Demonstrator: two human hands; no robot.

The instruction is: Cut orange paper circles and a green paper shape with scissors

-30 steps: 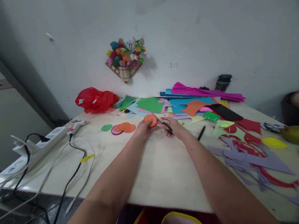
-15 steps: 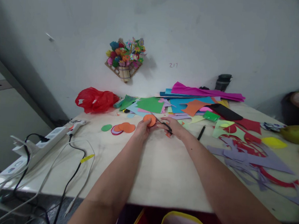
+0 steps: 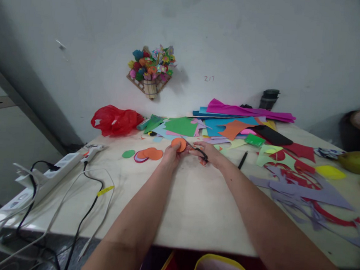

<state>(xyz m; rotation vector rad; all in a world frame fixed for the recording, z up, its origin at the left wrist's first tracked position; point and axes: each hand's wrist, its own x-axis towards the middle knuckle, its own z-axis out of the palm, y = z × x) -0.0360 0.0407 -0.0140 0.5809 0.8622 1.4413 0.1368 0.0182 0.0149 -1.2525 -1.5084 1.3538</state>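
Between the fingers of my left hand (image 3: 172, 156) is an orange paper circle (image 3: 178, 144), held up above the tabletop. My right hand (image 3: 209, 152) grips a pair of scissors (image 3: 200, 152) with dark handles, the blades pointing up and left beside the circle's right edge. A small orange scrap (image 3: 202, 162) shows under the right hand. To the left of my left hand lie overlapping orange circles (image 3: 152, 153), with a purple-and-red edged circle (image 3: 139, 159) beneath them. A green circle (image 3: 128, 154) rests further left.
Coloured sheets (image 3: 180, 126) spread along the back. Purple and red scraps (image 3: 312, 195), a black pen (image 3: 243, 160) and a dark phone-like slab (image 3: 272, 134) lie right. A red plastic bag (image 3: 117, 121), power strip (image 3: 48, 178) and glue gun (image 3: 93, 151) with cables occupy the left.
My left hand and the orange circle have shifted very slightly left, away from the scissors. The right hand stays almost in place, and the things on the table have not moved.
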